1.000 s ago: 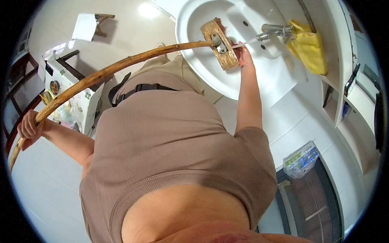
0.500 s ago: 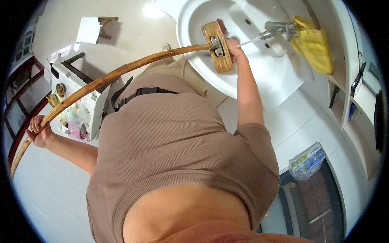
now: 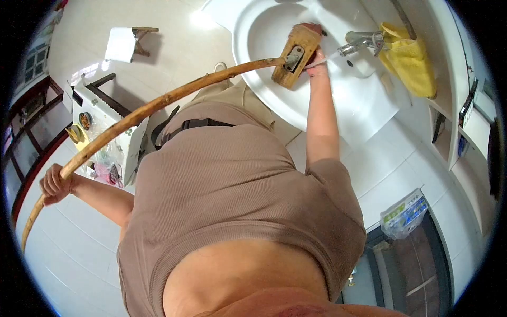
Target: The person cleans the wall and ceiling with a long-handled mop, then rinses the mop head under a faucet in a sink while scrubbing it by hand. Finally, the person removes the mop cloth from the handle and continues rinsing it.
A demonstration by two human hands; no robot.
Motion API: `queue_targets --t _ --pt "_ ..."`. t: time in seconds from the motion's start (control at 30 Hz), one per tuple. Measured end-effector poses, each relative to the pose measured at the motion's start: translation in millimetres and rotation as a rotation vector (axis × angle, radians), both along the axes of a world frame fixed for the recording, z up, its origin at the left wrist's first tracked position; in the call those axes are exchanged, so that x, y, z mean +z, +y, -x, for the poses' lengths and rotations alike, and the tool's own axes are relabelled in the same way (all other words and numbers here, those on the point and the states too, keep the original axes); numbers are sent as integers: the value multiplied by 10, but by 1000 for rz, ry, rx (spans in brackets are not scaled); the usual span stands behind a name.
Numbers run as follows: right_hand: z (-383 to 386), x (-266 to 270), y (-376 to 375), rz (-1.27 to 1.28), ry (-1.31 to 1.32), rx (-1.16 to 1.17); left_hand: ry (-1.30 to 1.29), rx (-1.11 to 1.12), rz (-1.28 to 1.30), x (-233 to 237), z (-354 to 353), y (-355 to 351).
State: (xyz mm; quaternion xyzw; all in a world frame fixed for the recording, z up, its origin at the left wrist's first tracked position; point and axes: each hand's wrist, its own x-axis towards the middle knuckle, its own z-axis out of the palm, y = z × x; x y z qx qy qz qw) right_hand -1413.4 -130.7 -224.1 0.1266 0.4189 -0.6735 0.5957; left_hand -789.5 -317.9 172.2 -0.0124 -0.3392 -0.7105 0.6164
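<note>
A long curved wooden handle [image 3: 158, 99] crosses in front of me, joined by a metal bracket to a wooden mop head [image 3: 299, 55] over the white washbasin [image 3: 244, 39]. At the far left, my left hand [image 3: 56, 184] is wrapped round the handle near its lower end. Beneath the faucet's thin stream, my right hand [image 3: 317, 63] is at the right side of the mop head; its fingers are partly hidden behind it. Reddish cloth or bristle [image 3: 308, 27] shows at the head's upper end. The metal faucet [image 3: 360, 43] is to the right.
A yellow cloth [image 3: 412, 66] hangs beside the faucet. On the left stands a small table [image 3: 124, 145] with jars and plastic bags. A white-topped stool [image 3: 120, 44] is at the upper left. A plastic-wrapped package [image 3: 404, 214] is at the lower right.
The mop head has turned clockwise, its upper end swinging right. My right hand has moved slightly right and up. My left hand has closed more fully round the handle.
</note>
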Motion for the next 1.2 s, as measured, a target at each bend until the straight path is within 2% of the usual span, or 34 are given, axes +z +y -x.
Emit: queue_targets --t 0.03,0.07,0.13,0.17,0.27,0.3,0.33,0.37,0.4,0.43,0.47,0.53,0.57,0.6,0.63,0.67,0.73,0.77,0.8,0.87,0.9,0.93,1.0,1.07,1.1,1.13,1.17,1.2 --pt "92 69 14 136 -5 -29 34 -45 101 5 42 11" --pt "173 127 -13 138 -2 -35 76 -90 133 3 86 41" --pt "271 294 -30 293 -130 -29 90 -69 113 -32 121 73" --pt "264 365 -75 388 -73 -2 93 -69 112 -59 95 72" --pt "309 -23 -219 368 67 -49 -2 -70 18 -69 7 69" --pt "335 -60 -202 297 -138 -64 -103 34 -87 -12 60 101" --pt "326 -95 -173 296 -139 -65 -203 135 -194 63 149 138" --pt "314 -135 -139 246 -29 -87 -146 114 -394 166 239 171" --pt "308 -158 -152 201 81 -103 -105 245 -597 262 308 180" --pt "275 -117 -72 242 -10 -215 -169 356 -670 271 219 133" --pt "256 -71 4 241 -17 -205 -238 468 -751 275 83 73" --pt "256 121 139 200 69 -167 -207 423 -700 194 -44 64" --pt "298 257 214 199 74 -175 -209 323 -599 160 -73 48" --pt "355 448 281 81 22 -147 -207 223 -501 130 -78 31" --pt "424 554 324 -34 -29 -116 -207 230 -509 139 -17 16" --pt "487 541 335 -35 -23 -116 -201 229 -511 122 -1 -8" --pt "622 380 303 34 -24 31 -193 89 -396 93 33 -75" --pt "730 176 320 2 163 176 -192 88 -396 91 50 -112" --pt "708 214 315 1 164 175 -189 79 -368 87 69 -148" --pt "568 464 265 -327 301 252 -184 57 -314 111 100 -220" --pt "519 602 297 -223 183 171 -225 117 -291 150 110 -261" --pt "511 553 364 -227 182 169 -226 114 -294 197 109 -318" --pt "482 405 496 23 194 39 -163 4 -76 309 33 -452" --pt "360 670 510 13 108 62 -205 33 5 442 -101 -566" --pt "320 759 504 8 27 79 -185 -38 121 477 -3 -594" --pt "361 627 539 11 26 78 -163 -111 238 493 51 -604" --pt "444 399 607 -53 124 189 -360 -203 421 497 -465 -820" --pt "496 253 654 -119 223 297 -357 -206 423 505 -273 -765"
